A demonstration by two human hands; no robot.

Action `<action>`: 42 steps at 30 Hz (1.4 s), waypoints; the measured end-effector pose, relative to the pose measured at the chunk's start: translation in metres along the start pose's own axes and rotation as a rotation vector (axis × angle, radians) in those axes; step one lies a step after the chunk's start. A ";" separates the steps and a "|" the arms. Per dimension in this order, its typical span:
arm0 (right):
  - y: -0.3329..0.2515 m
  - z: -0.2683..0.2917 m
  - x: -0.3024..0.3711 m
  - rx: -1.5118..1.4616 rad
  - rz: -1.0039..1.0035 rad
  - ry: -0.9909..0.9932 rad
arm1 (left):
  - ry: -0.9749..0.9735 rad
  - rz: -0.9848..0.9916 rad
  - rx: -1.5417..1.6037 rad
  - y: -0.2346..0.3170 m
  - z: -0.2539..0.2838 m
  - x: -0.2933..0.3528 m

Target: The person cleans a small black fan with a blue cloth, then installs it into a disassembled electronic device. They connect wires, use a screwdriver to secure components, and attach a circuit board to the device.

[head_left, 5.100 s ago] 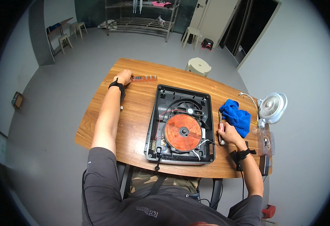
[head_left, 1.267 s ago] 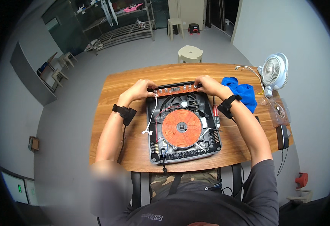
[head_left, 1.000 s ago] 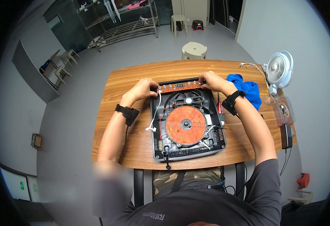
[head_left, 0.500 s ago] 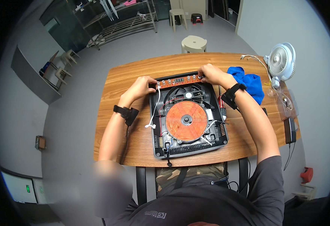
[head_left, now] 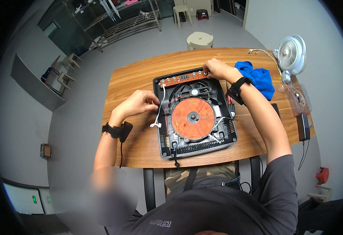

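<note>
An opened induction cooker base (head_left: 165, 148) lies on the table, its inside facing up. A round copper coil (head_left: 183, 119) fills its middle, with a black fan (head_left: 206, 93) partly showing behind. Along the far edge sits an orange control circuit board (head_left: 174, 80) with several buttons and a small display. My right hand (head_left: 218, 69) has its fingers closed at the board's right end; the fingertips are partly hidden. At the casing's left edge, my left hand (head_left: 142, 102) is loosely curved and holds nothing. A white cable (head_left: 162, 105) with a plug end runs down from the board's left end.
Right of the casing lies a red-and-black screwdriver (head_left: 230, 102), beside a blue cloth (head_left: 258, 80). A white fan (head_left: 290, 55), a clear plastic tray (head_left: 296, 100) and a black power adapter (head_left: 303, 127) line the right side of the wooden table (head_left: 136, 76). Beyond it stands a stool (head_left: 200, 40).
My left hand has let go of the board's left end and come nearer along the casing's left edge. The right hand stays at the board's right end. The view has shifted slightly.
</note>
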State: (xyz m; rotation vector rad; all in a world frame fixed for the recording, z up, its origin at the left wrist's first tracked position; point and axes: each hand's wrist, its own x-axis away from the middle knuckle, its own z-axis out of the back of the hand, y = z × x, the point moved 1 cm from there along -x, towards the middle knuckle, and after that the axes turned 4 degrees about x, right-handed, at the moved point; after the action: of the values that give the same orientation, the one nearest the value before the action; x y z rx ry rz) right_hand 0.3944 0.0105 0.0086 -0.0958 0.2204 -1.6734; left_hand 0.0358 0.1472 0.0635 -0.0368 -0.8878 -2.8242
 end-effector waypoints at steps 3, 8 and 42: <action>-0.007 0.004 -0.001 0.016 0.020 0.004 | -0.054 -0.048 0.035 0.016 -0.005 0.019; -0.002 0.001 -0.002 0.025 0.014 -0.008 | -0.168 0.012 0.074 0.028 -0.006 0.029; 0.010 -0.004 -0.010 0.035 0.074 -0.018 | 0.090 -0.008 0.075 0.040 -0.078 0.031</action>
State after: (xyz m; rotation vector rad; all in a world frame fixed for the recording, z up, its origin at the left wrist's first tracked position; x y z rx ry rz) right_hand 0.4049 0.0199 0.0029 -0.0762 0.1790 -1.6011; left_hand 0.0150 0.0656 0.0238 0.1033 -0.9744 -2.7724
